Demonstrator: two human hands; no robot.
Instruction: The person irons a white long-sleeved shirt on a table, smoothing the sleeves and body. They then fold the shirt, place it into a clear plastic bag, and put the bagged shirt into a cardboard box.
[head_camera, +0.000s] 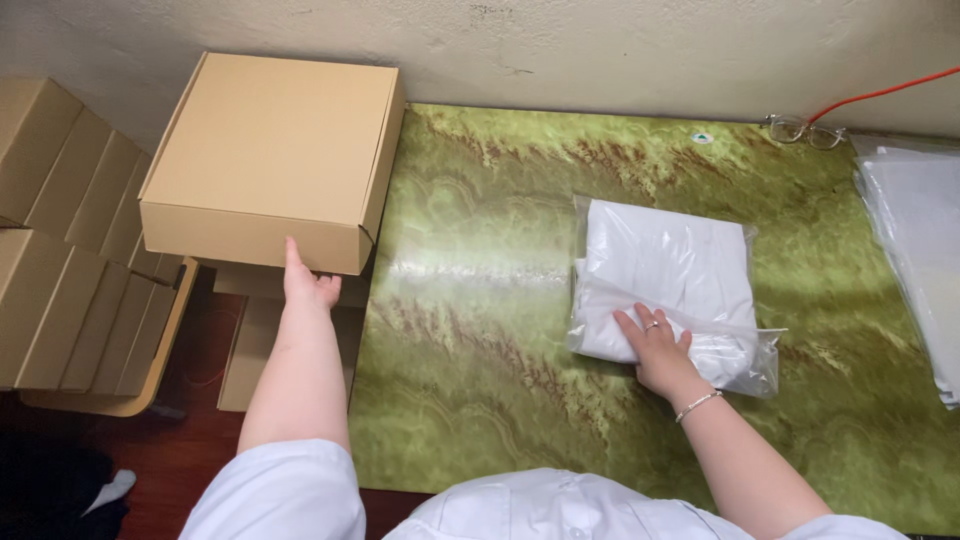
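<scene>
A closed brown cardboard box rests at the left edge of the green marbled table, overhanging it. My left hand reaches up under the box's front bottom edge, fingers touching it. On the table's middle lies a folded white garment in a clear plastic bag. My right hand, wearing a ring and a bracelet, lies flat on the bag's near end, fingers spread.
Stacks of flat brown cartons stand at the left on a low stand. More clear bags lie at the table's right edge. Glasses and an orange cable sit by the back wall.
</scene>
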